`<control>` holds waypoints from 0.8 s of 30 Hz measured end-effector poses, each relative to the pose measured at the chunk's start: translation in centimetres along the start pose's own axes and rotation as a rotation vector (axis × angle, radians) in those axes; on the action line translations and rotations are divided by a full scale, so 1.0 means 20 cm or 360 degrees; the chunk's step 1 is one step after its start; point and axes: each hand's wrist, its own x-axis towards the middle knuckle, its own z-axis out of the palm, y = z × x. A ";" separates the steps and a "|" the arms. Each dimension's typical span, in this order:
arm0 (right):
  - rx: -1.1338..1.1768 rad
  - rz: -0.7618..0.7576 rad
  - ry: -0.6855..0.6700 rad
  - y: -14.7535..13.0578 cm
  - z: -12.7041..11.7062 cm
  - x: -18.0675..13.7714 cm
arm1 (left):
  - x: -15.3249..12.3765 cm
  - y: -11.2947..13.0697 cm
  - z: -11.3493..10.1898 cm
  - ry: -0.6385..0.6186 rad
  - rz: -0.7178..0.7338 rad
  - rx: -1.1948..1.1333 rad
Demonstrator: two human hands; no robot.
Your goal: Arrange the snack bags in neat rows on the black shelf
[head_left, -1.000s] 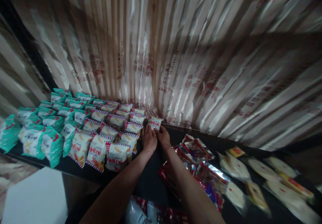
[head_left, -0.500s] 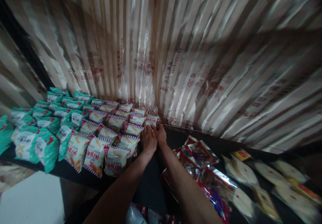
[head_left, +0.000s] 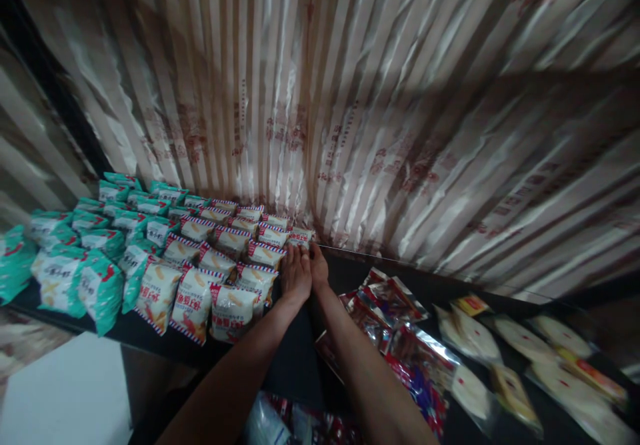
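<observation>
Head view: the left hand [head_left: 298, 277] and the right hand [head_left: 319, 268] meet side by side, fingers bunched at the near edge of a small white snack bag [head_left: 301, 235]. Fingertips touch the bag's lower part, but whether either grip is clamped on it or only presses against it, I cannot tell. The bag stands in the back row on the dark tabletop [head_left: 296, 365], at the right end, close to a pleated, shiny curtain [head_left: 325, 105] with reddish print.

Just left of the hands, striped-edge bags [head_left: 233, 313] stand in close rows, their fronts showing red lettering. Farther left, teal bags [head_left: 101, 292] stand in rows of their own.

Right of the right forearm, red shiny packets [head_left: 395, 298] lie overlapping. Beyond them lie clear-wrapped pale discs [head_left: 471, 392] and a yellow pack [head_left: 515, 395]. More packets [head_left: 300, 422] show between the forearms at the bottom edge. A white panel [head_left: 65, 392] fills the lower left.
</observation>
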 end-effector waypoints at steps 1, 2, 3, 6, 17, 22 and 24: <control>0.0016 0.0025 0.0025 0.00 -0.01 -0.02 | -0.01 0.00 0.00 0.0005 0.0020 0.0002; 0.0018 0.0035 0.0057 -0.01 -0.02 -0.03 | -0.03 0.00 -0.01 0.0014 0.0036 0.0003; 0.0007 0.0038 0.0096 -0.01 -0.03 -0.06 | -0.05 0.01 -0.01 0.0030 0.0051 0.0004; 0.0013 0.0023 0.0216 -0.01 -0.06 -0.16 | -0.15 0.00 -0.03 0.0094 0.0122 -0.0019; 0.0511 -0.0195 0.0172 -0.04 -0.18 -0.91 | -0.82 -0.03 -0.30 0.0069 0.0321 -0.0139; 0.0399 -0.0306 0.0105 0.11 -0.27 -1.36 | -1.19 -0.10 -0.36 -0.0199 0.0388 -0.0236; 0.0218 -0.0300 -0.0006 0.21 -0.31 -1.50 | -1.29 -0.15 -0.33 -0.0464 0.0181 -0.0230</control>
